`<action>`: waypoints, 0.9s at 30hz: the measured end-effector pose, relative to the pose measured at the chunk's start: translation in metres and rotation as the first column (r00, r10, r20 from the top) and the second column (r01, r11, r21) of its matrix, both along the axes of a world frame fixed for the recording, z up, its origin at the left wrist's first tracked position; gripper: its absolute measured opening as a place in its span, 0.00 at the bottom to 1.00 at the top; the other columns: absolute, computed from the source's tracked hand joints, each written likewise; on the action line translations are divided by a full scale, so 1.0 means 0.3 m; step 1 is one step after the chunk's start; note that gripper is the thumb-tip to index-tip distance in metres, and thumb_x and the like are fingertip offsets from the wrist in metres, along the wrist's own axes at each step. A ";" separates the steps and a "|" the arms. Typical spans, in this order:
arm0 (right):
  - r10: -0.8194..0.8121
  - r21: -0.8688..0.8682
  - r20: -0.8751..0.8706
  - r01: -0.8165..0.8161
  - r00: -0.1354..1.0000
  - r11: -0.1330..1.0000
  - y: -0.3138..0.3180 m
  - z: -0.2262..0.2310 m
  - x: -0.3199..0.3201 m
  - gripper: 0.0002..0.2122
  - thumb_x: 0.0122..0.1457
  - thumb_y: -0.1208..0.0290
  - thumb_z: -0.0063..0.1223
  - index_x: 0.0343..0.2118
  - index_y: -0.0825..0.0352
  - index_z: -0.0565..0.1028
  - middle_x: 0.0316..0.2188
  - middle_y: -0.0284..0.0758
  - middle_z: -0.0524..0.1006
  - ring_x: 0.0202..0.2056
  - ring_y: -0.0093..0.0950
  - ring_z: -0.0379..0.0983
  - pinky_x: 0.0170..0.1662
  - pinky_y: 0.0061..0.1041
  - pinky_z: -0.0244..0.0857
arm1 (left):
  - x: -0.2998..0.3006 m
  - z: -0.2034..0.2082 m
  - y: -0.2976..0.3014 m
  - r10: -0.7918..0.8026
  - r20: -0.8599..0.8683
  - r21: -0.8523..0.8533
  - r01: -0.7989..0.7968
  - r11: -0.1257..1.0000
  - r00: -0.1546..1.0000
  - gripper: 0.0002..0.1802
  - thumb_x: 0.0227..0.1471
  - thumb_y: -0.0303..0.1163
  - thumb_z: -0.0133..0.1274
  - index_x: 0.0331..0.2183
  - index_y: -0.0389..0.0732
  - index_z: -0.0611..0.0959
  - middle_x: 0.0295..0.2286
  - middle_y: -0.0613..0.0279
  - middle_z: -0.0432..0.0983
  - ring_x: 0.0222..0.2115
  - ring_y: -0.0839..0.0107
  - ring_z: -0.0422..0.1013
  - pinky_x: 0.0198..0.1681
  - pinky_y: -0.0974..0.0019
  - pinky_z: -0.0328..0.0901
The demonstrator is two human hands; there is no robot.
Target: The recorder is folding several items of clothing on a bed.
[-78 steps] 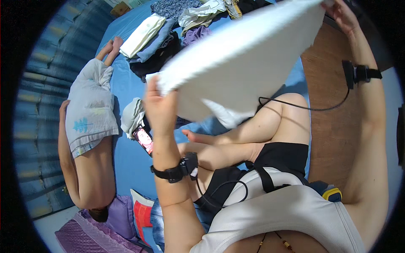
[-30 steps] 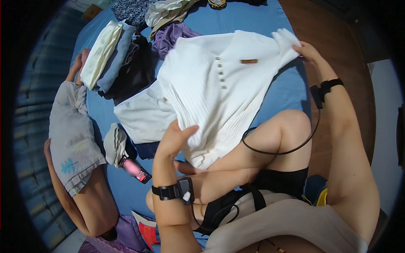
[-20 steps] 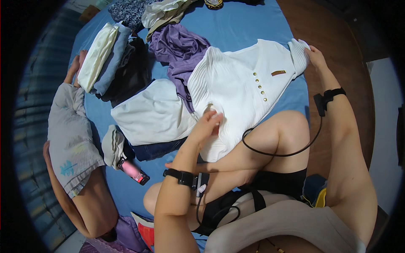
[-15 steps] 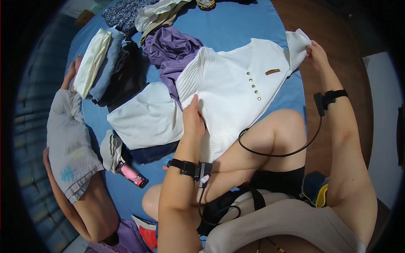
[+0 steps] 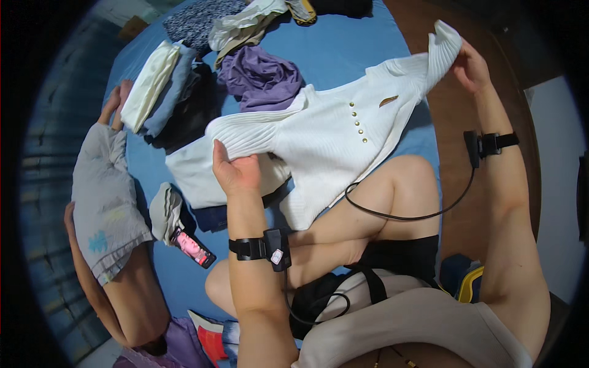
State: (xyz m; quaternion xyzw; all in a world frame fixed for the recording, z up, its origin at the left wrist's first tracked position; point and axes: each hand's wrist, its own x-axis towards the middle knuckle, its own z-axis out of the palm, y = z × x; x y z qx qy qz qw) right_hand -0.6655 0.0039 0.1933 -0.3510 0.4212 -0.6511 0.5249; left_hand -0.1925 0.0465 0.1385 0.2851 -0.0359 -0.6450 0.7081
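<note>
A white ribbed sweater [image 5: 331, 129], with a column of gold buttons and a small brown patch, is stretched out in front of me, its hem by my folded legs. My left hand [image 5: 238, 175] is closed on its left sleeve, thumb on top, and holds it above a folded white garment [image 5: 193, 175]. Out past the bed's right edge, my right hand [image 5: 473, 69] grips the other sleeve near the cuff and lifts it. The fingertips of my left hand are partly hidden by the sleeve.
A crumpled purple garment [image 5: 261, 80] lies beyond the sweater. Folded clothes [image 5: 150, 86] stand at the left, near another person lying in grey shorts [image 5: 107, 196]. A lit phone [image 5: 193, 247] rests beside a grey-white cloth bundle [image 5: 164, 214]. Cables run from both wrist straps.
My left hand has moved left and up, drawing the left sleeve out over the folded white garment. My right hand has moved slightly right, raising its sleeve higher.
</note>
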 end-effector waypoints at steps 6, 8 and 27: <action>0.577 -0.203 -0.289 -0.637 0.764 0.743 -0.066 0.294 0.529 0.15 0.53 0.67 0.48 0.42 0.69 0.71 0.40 0.36 0.74 0.41 0.31 0.69 0.45 0.31 0.63 | 0.138 0.052 0.084 0.006 0.214 0.119 -0.032 0.992 0.977 0.18 0.56 0.36 0.40 0.45 0.36 0.68 0.44 0.53 0.66 0.46 0.60 0.63 0.51 0.57 0.59; 0.656 -0.143 -0.319 -0.719 0.684 0.681 -0.039 0.312 0.746 0.13 0.52 0.70 0.46 0.40 0.68 0.71 0.36 0.33 0.73 0.39 0.26 0.69 0.44 0.27 0.62 | 0.163 0.031 0.126 0.000 0.134 0.113 -0.015 0.994 0.991 0.18 0.56 0.37 0.40 0.45 0.36 0.68 0.44 0.54 0.67 0.46 0.60 0.64 0.51 0.55 0.59; 0.936 0.227 -0.100 -0.908 0.339 0.353 -0.060 0.072 1.318 0.09 0.51 0.70 0.46 0.37 0.63 0.69 0.24 0.24 0.69 0.24 0.12 0.65 0.25 0.12 0.59 | 0.301 -0.097 0.068 -0.157 -0.019 0.251 0.157 0.955 0.987 0.26 0.55 0.51 0.32 0.48 0.43 0.65 0.46 0.59 0.64 0.47 0.62 0.62 0.45 0.56 0.58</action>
